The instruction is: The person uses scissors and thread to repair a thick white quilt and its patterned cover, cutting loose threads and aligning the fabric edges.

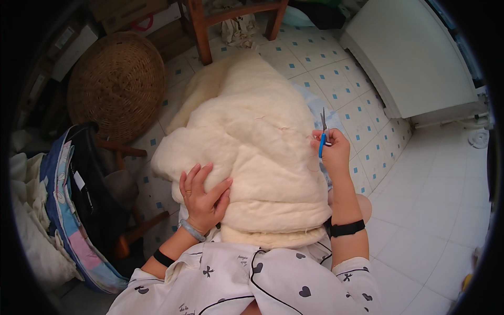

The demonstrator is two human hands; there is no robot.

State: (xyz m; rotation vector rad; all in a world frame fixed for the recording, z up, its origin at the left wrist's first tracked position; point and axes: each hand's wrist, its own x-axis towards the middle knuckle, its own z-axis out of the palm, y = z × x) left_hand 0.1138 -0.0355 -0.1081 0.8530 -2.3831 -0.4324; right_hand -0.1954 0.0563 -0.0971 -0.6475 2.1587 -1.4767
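A thick, cream-coloured mass of cotton wadding (pixel 273 173) lies folded in layers across my lap and spreads away from me. Thin reddish threads run over its upper surface and trail near its right edge. My left hand (pixel 202 197) rests on the left part of the wadding, fingers spread and nothing in them. At the right edge, my right hand (pixel 335 148) is closed around small scissors (pixel 322 146) with blue handles, their blades pointing away from me. Whether the fingers also pinch a thread is too small to tell.
To the left stand a round woven wicker lid or basket (pixel 118 84) and a wooden chair leg (pixel 134 231) beside piled fabrics (pixel 71 205). A wooden chair (pixel 199 31) is at the far side. A white cabinet (pixel 412 58) stands far right on the tiled floor (pixel 420 210).
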